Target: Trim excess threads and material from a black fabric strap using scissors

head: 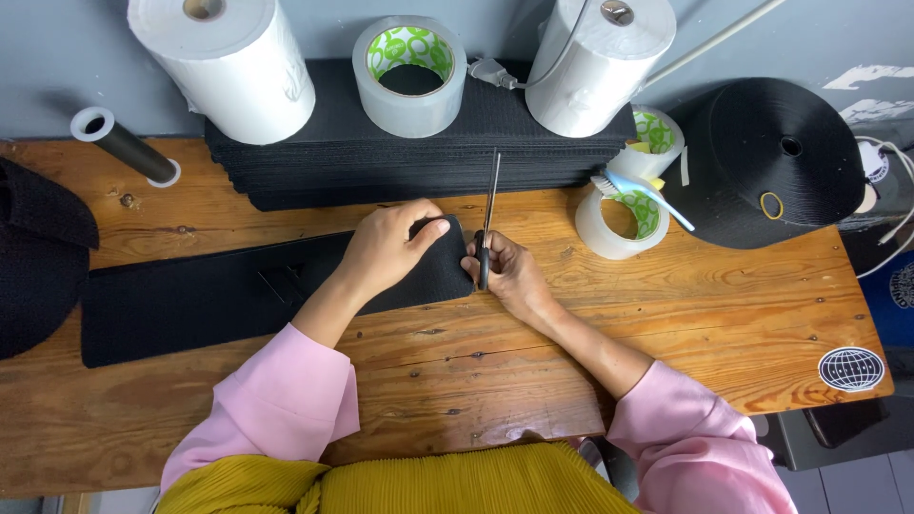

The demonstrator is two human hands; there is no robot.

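Nearest the viewer, two pink sleeves reach out over a worn wooden table (666, 314). A long strip of black fabric (219, 300) lies flat across the left half of the table, its right end rounded at the corners. The left hand (386, 249) rests palm-down on that right end, fingers spread loosely and thumb stretched toward the edge, pressing the cloth rather than clutching it. Just beside it on the right, the right hand (505, 271) is clenched around the dark handles of a pair of scissors (488, 214), whose thin blades point away toward the far side, right at the strip's end edge; the blades look nearly closed. Farther right sit two rolls of clear tape (624, 224), stacked, with a pale blue toothbrush (643, 195) laid across them. Behind the hands lies a stack of black sheets (409, 157), carrying another tape roll (411, 76) and two big white paper rolls (228, 62). A large black spool of webbing (771, 162) stands at the far right, a dark tube (129, 148) at the far left.
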